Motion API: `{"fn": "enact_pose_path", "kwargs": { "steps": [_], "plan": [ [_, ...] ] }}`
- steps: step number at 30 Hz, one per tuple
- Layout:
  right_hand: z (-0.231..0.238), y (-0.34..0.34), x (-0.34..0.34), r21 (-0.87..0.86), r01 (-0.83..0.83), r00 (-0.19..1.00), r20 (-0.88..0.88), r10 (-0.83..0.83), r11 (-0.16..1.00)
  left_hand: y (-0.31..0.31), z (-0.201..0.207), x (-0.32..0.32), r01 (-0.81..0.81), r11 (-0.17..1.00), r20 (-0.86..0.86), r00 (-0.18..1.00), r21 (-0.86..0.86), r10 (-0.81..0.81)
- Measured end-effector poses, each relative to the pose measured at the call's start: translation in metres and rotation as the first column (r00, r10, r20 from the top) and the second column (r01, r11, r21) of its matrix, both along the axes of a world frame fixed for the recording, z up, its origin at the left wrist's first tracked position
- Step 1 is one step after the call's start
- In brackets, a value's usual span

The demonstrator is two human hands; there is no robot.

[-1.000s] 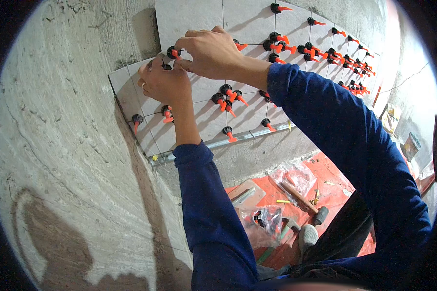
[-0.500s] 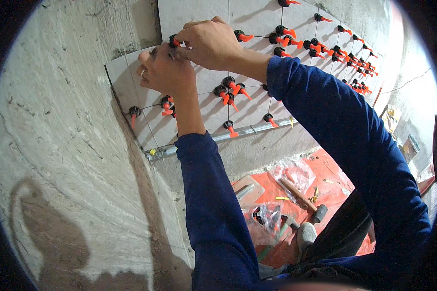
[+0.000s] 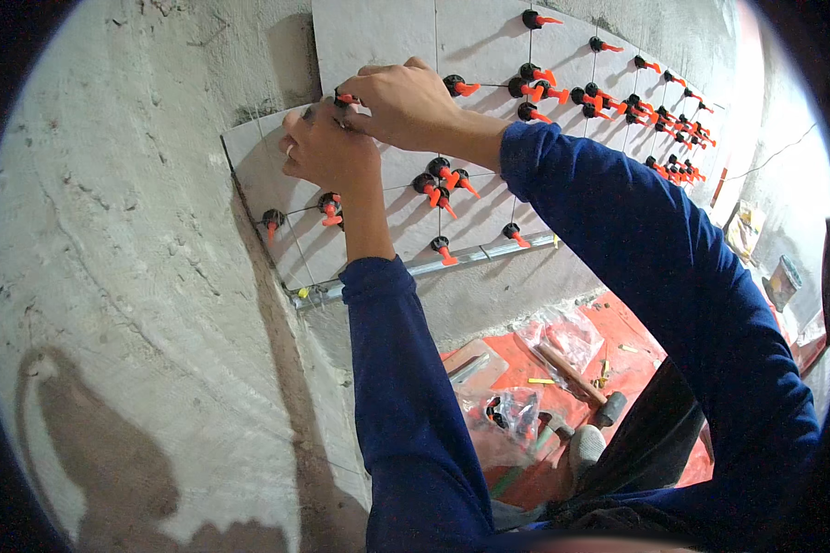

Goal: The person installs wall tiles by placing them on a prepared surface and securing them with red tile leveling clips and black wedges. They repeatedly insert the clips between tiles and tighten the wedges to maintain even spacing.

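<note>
Grey tiles (image 3: 378, 41) cover part of the wall, with black-and-red tile levelers set along their joints. With its fingertips, my right hand (image 3: 404, 106) pinches the red handle of a tile leveler (image 3: 344, 98) near the left edge of the upper tile. My left hand (image 3: 334, 157), a ring on one finger, is just below and touching the right. Its fingers are curled against the tile by a small dark piece; what they grip is mostly hidden. Closest below the left hand are more tile levelers (image 3: 329, 204), partly covered by the wrist.
Rough plaster wall (image 3: 129, 203) rises at the left. A metal strip (image 3: 461, 257) runs under the lowest tiles. On the red floor sheet (image 3: 636, 323) lie a rubber mallet (image 3: 609, 409), a hammer (image 3: 555, 425), a trowel (image 3: 471, 363) and plastic bags (image 3: 518, 410). My shoe (image 3: 586, 450) stands beside them.
The view has shifted slightly. My left hand's fingers have drawn in closer, and the red handle in my right fingertips has turned a little. Both hands stay at the same joint.
</note>
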State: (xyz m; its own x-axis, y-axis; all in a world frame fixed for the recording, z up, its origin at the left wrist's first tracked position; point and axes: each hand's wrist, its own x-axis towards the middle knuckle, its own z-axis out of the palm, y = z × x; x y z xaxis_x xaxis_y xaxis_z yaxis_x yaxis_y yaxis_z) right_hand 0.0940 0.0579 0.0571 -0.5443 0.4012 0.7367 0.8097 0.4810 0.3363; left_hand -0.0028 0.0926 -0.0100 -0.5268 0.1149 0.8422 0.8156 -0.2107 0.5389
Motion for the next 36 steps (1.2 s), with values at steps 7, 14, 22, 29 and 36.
{"fn": "enact_pose_path", "kwargs": {
  "steps": [7, 14, 22, 29, 36],
  "plan": [
    [0.012, -0.010, 0.007, 0.003, -0.033, 0.997, 0.068, 0.033, 0.999, -0.006, 0.000, 0.001, 0.140, 0.990, 0.092, 0.986, 0.010, -0.140],
    [0.014, -0.009, 0.002, 0.083, -0.057, 0.983, 0.181, 0.041, 0.995, -0.003, 0.000, 0.003, 0.070, 0.998, 0.066, 0.995, -0.008, -0.069],
    [0.012, -0.012, 0.002, 0.068, -0.073, 0.984, 0.166, 0.061, 0.995, -0.001, 0.002, 0.004, 0.027, 0.997, 0.077, 0.997, -0.066, -0.022],
    [0.010, -0.010, 0.012, 0.055, -0.053, 0.992, 0.119, 0.046, 0.997, -0.005, 0.004, 0.003, 0.053, 0.999, 0.060, 0.997, -0.006, -0.053],
    [0.016, 0.008, 0.009, 0.041, -0.143, 0.973, 0.187, 0.133, 0.989, -0.004, 0.003, 0.001, 0.113, 0.993, 0.064, 0.992, -0.014, -0.112]
  ]
}}
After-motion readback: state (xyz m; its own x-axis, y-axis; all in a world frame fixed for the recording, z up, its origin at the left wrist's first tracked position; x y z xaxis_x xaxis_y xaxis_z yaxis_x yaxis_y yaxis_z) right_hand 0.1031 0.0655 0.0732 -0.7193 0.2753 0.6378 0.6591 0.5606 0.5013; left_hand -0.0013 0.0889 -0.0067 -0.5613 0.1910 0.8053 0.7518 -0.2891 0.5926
